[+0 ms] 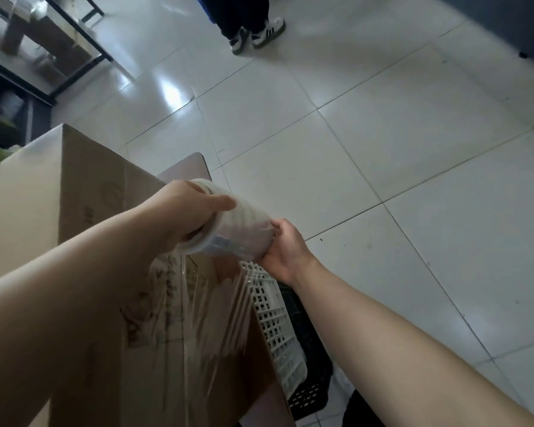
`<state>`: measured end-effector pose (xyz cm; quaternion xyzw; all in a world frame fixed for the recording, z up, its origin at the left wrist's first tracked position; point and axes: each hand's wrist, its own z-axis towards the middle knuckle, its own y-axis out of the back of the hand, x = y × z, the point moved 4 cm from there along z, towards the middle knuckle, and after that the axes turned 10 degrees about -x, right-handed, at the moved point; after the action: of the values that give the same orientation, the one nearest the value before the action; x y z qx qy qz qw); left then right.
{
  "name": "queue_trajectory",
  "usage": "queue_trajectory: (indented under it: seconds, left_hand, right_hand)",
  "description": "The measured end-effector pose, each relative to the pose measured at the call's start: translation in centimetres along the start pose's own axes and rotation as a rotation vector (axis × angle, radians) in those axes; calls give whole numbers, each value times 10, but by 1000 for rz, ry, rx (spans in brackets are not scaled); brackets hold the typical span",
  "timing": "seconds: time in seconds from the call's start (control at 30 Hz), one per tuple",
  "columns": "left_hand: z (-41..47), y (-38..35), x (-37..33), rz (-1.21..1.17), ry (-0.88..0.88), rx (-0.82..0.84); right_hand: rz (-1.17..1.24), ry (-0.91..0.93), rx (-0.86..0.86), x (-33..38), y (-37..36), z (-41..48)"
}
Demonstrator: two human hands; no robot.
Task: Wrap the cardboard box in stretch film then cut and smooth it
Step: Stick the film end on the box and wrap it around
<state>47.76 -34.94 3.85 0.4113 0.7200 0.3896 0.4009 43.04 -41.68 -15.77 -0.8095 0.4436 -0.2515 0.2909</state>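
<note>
Now, head view: wrapping under way, judged mid-task.
Cardboard box: lower left, just beside a white crate; glossy with film across top and near face.
Roll: held over the box's near corner, feeding a film sheet down onto the side.
Left hand: curled round the roll's near end.
Right hand: gripping the far end.
Remaining: probably more turns, then cutting and smoothing; no cutter visible.

Film roll seemingly between both hands
</note>
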Motion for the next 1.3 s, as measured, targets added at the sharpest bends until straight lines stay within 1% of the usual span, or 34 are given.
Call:
queue_trajectory:
  seconds: [0.1, 0.23, 0.3, 0.37, 0.43, 0.53, 0.57, 0.63, 0.7, 0.87, 1.07, 1.17, 1.3]
  left_hand:
    - [6, 0, 1, 161, -111, -6]
    - [13, 2, -4, 238, -209, 21]
    - [20, 5, -7, 273, -220, 21]
    - [27, 10, -7, 289, -187, 11]
    - [37, 16, -4, 244, -137, -22]
    - [48, 21, -2, -44, 40, -70]
    - [50, 22, -4, -90, 71, -98]
    - [54, 21, -8, -53, 72, -144]
    - [54, 21, -12, 20, 75, -156]
    - [59, 27, -12, 30, 61, -116]
    - [70, 31, -15, 42, -11, -76]
    - [79, 35, -20, 1, 32, -65]
    - [105, 39, -23, -108, 161, -60]
  right_hand:
    - [-115, 35, -25, 11, -5, 9]
    - [-170, 12, -42, 25, -15, 23]
    - [-188, -1, -52, 30, -21, 30]
    - [-175, -19, -46, 32, -28, 38]
    - [-146, -45, -26, 32, -32, 44]
    - [-112, -99, 23, 28, -34, 49]
    - [-110, -112, 33, 27, -36, 50]
    - [-105, -116, 34, 27, -37, 54]
    - [-122, -114, 15, 31, -40, 60]
    - [-256, -147, -31, 42, -52, 74]
    - [-261, -170, -1, 46, -68, 100]
    - [-224, -162, 9, 46, -72, 108]
    - [-155, -148, 17, 43, -80, 113]
